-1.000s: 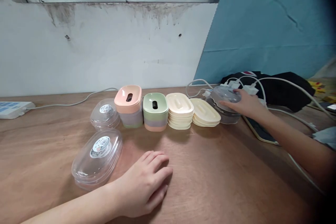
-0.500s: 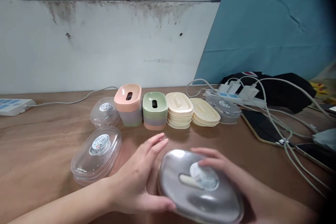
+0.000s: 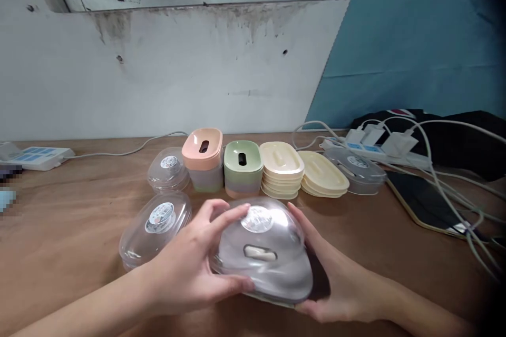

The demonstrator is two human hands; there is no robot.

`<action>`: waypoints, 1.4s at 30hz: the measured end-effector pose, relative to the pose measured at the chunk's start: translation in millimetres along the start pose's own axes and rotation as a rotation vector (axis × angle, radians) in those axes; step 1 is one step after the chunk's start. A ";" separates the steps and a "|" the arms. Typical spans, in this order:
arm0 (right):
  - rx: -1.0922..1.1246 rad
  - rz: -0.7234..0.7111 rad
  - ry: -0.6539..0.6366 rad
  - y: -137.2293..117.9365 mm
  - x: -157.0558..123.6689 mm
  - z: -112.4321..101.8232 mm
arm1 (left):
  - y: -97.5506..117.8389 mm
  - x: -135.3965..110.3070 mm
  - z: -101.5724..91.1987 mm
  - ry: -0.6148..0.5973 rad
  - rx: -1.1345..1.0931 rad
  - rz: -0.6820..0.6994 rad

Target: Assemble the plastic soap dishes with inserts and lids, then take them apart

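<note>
Low in the middle of the head view is a plastic box with a smoky clear lid, a round white sticker and an oval slot through which something pale shows. My left hand grips its left side, thumb at the near edge and fingers over the top. On the opposite side my right hand holds it, fingers along the edge and thumb low at the near corner. Whether the box touches the table is hidden. Left of my hands lie clear lids with a round sticker.
Along the back stand more clear lids, a pink-topped container, a green-topped one, stacked cream lids, yellow lids and a grey clear-lidded box. Phone, cables and power strip sit right; another power strip left.
The box has moved left and away from me and turned, its sticker now on the far side. My right hand has shifted from its top to its right side; my left hand now grips it.
</note>
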State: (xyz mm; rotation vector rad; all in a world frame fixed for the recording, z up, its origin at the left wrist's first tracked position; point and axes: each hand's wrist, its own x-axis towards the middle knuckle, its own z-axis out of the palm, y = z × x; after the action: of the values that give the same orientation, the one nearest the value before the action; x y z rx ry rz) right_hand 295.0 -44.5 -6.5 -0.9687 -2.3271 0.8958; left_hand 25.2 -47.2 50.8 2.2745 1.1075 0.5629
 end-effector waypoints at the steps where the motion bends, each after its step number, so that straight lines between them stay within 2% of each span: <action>1: -0.044 -0.017 -0.007 -0.7 -0.3 -1.2 | -1.4 -5.2 -4.7 0.104 0.092 -0.016; 3: -0.128 -0.064 -0.048 -4.0 1.1 -4.3 | -7.6 -18.4 -16.0 0.305 0.317 -0.099; 4: -0.167 -0.093 -0.070 -6.3 2.6 -5.9 | -11.8 -25.7 -22.0 0.362 0.424 -0.187; 7: -0.273 -0.179 -0.114 -13.1 7.9 -9.4 | -24.8 -45.4 -36.0 0.372 0.606 -0.549; 9: -0.324 -0.226 -0.130 -15.5 10.5 -9.9 | -30.2 -53.2 -39.3 0.352 0.651 -0.685; 12: -0.391 -0.245 -0.122 -15.0 10.9 -8.0 | -30.7 -56.6 -37.6 0.348 0.667 -0.706; 18: -0.523 -0.202 -0.030 -12.6 6.9 -0.5 | -18.6 -59.5 -35.2 0.288 0.646 -0.738; 23: -0.528 -0.250 -0.023 -20.4 10.5 -2.2 | -13.3 -60.7 -35.4 0.162 0.647 -0.838; 26: -0.499 -0.222 -0.010 -23.3 12.7 -6.0 | -15.1 -58.9 -31.8 0.135 0.661 -0.855; 31: -0.371 -0.192 -0.010 -19.3 10.8 -7.4 | -22.5 -58.9 -22.3 0.224 0.786 -0.767; 34: -0.321 -0.189 0.132 -19.0 7.1 -8.6 | -23.9 -59.8 -18.8 0.317 0.877 -0.660; 36: -0.348 -0.186 0.253 -20.4 5.0 -13.7 | -20.8 -59.4 -16.3 0.392 0.910 -0.509; 38: -0.425 -0.170 0.365 -21.1 4.8 -23.6 | -14.7 -56.8 -11.6 0.432 0.893 -0.295; 42: -0.643 0.009 0.609 -16.4 18.0 -53.2 | -2.9 -42.0 8.9 0.377 0.777 0.093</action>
State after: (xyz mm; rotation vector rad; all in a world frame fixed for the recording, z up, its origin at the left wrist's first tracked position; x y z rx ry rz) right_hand 309.0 -19.2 44.3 -1.2712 -2.0654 -0.1857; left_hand 4.5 -82.2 36.7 2.9685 1.6211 0.7042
